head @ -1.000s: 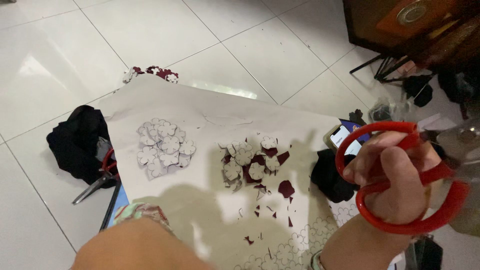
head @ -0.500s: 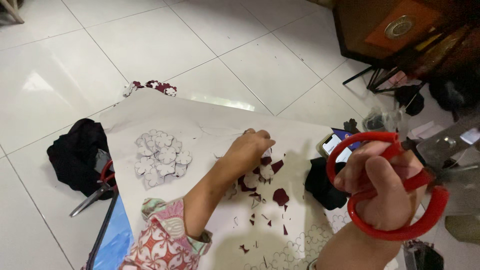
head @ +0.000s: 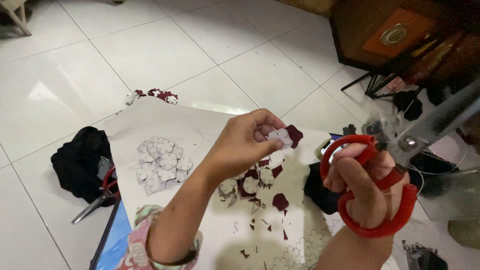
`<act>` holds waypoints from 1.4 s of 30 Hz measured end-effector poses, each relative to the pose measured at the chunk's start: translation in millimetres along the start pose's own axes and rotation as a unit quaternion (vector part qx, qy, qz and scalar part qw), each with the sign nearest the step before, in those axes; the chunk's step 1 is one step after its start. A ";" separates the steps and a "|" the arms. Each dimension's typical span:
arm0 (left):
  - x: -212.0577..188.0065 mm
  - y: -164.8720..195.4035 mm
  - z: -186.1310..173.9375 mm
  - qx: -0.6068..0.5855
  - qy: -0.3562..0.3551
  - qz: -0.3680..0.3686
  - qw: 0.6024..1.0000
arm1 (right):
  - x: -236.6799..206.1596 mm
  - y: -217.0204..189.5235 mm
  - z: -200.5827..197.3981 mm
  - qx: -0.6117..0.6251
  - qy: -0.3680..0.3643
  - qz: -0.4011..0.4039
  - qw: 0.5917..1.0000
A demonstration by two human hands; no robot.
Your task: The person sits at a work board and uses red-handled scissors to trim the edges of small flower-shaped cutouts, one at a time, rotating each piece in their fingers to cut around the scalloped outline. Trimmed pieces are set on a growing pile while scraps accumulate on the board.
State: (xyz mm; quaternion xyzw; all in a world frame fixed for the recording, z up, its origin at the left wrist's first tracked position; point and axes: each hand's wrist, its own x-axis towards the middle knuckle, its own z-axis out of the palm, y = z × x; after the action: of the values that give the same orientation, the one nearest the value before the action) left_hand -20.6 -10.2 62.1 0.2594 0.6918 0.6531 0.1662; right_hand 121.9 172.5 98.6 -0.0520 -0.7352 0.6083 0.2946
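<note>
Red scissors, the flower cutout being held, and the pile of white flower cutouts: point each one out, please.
Red scissors [head: 376, 192]: head view, on the red handle loops around the right hand's fingers.
Flower cutout [head: 281, 137]: head view, on its white face, pinched by the left hand.
Pile of white flower cutouts [head: 164, 164]: head view, on the pile's middle.

Scissors [head: 372, 187]: red handles, grey metal blades. Flower cutout [head: 283, 137] in left hand [head: 245, 145]: white face, dark maroon backing. Pile of cutouts [head: 163, 162] at 9 o'clock of it: white. Scraps [head: 279, 201]: maroon. Paper sheet [head: 165, 122]: white. Sleeve [head: 142, 245]: pink floral print. Cloth [head: 80, 162]: black. Floor tiles [head: 75, 65]: white, glossy.
</note>
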 end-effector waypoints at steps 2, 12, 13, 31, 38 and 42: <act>-14.6 20.9 -7.6 -0.030 -0.016 0.005 0.999 | 0.8 -1.4 8.0 0.015 -0.012 0.018 1.000; -45.1 46.8 -8.1 -0.124 -0.093 0.093 0.984 | 5.1 8.0 25.2 -0.014 -0.046 -0.001 0.999; -45.4 45.8 -8.7 -0.137 -0.091 0.090 0.982 | 3.7 8.4 23.0 0.001 -0.043 0.002 0.999; -45.5 42.0 -22.1 -0.260 0.119 0.176 0.942 | 10.2 21.0 13.6 -0.123 -0.223 0.064 0.965; -44.9 41.0 -36.6 -0.306 0.171 0.177 0.920 | 15.1 24.3 30.2 -0.269 -0.251 0.004 0.930; -46.0 41.8 -38.6 -0.313 0.166 0.185 0.916 | 17.6 25.8 33.8 -0.268 -0.273 -0.009 0.924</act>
State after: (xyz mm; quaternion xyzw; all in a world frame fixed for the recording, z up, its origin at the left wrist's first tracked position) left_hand 0.6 -67.7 102.0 0.2051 0.4090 0.8892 -0.0025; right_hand 83.4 157.5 78.4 0.0452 -0.9233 0.3763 0.0628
